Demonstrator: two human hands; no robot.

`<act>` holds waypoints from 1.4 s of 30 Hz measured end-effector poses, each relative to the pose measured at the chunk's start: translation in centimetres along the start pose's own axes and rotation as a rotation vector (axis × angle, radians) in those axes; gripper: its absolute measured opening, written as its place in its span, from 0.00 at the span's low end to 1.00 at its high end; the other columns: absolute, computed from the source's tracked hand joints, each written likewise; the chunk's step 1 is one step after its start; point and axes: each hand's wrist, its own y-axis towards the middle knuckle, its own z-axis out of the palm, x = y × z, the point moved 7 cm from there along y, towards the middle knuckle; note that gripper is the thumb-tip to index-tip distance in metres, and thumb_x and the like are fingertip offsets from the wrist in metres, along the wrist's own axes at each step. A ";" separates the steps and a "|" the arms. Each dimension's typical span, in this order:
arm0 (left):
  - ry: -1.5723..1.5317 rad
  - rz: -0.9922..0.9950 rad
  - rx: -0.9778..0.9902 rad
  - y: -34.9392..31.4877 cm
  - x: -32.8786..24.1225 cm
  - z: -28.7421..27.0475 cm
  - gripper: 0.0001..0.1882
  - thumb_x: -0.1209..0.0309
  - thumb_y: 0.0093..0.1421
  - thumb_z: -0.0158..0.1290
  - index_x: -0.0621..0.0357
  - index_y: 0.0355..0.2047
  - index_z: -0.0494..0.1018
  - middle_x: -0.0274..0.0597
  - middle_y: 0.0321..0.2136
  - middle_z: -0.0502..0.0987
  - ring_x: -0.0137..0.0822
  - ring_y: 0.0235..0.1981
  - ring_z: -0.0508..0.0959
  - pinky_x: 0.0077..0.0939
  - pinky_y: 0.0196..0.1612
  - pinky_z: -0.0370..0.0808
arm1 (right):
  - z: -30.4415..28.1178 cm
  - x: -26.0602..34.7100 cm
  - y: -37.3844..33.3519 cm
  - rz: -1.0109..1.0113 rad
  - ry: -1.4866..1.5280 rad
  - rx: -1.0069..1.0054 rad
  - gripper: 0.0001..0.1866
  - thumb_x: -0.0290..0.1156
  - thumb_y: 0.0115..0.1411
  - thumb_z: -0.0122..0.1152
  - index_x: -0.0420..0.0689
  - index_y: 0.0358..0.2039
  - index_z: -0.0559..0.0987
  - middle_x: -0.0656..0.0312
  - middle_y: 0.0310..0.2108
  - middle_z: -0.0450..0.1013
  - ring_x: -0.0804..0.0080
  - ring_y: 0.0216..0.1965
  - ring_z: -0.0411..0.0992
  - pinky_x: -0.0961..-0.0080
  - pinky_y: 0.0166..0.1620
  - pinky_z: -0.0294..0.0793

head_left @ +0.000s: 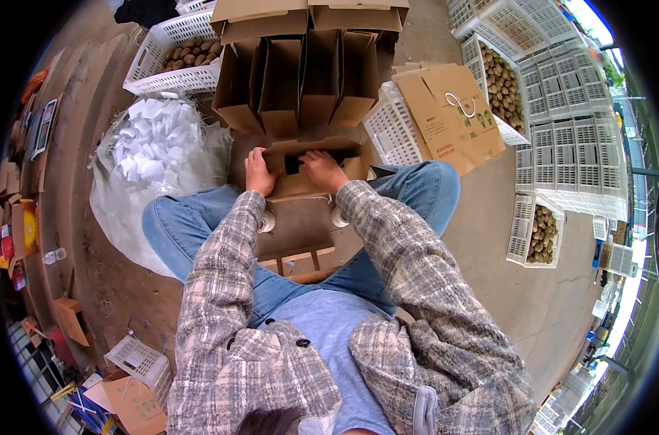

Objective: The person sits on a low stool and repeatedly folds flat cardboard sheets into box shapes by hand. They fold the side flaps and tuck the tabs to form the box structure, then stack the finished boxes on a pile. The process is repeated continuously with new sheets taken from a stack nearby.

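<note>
Gripping a box (pixel 311 170) at frame centre w/ my left hand (pixel 257 172) & right hand (pixel 322 168), both closed on its flaps, propped on my knees to steady it.

Four open cardboard boxes (pixel 300 80) stand in a row — a fifth box (pixel 311 168) sits nearer. Three crates of brown fruit (pixel 190 54) show.

Soft daylight, sharp centre, fisheye-bent dark rim
</note>
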 end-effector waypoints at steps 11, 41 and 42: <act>0.056 -0.053 -0.110 -0.6 0.7 0.2 0.37 0.72 0.45 0.69 0.55 0.53 0.61 0.52 0.51 0.67 0.56 0.53 0.67 0.47 0.57 0.67 | -1.0 1.0 -1.2 0.292 0.072 -0.013 0.24 0.26 0.51 0.70 0.49 0.50 0.79 0.62 0.39 0.81 0.58 0.42 0.77 0.60 0.54 0.71; -0.042 -0.390 0.001 -0.1 1.9 0.3 0.47 0.25 0.53 0.49 0.56 0.53 0.67 0.49 0.54 0.70 0.50 0.61 0.65 0.54 0.63 0.57 | -10.0 -11.0 -4.6 1.081 1.180 0.263 0.30 0.36 0.67 0.63 0.45 0.66 0.65 0.67 0.33 0.68 0.80 0.28 0.66 0.81 0.32 0.71; -0.029 -0.393 -0.003 0.0 1.8 0.3 0.46 0.25 0.53 0.49 0.56 0.51 0.68 0.49 0.54 0.71 0.50 0.60 0.66 0.54 0.63 0.58 | -9.6 -10.9 -4.5 1.060 1.214 0.299 0.30 0.35 0.67 0.63 0.45 0.67 0.65 0.67 0.33 0.67 0.80 0.28 0.64 0.80 0.31 0.70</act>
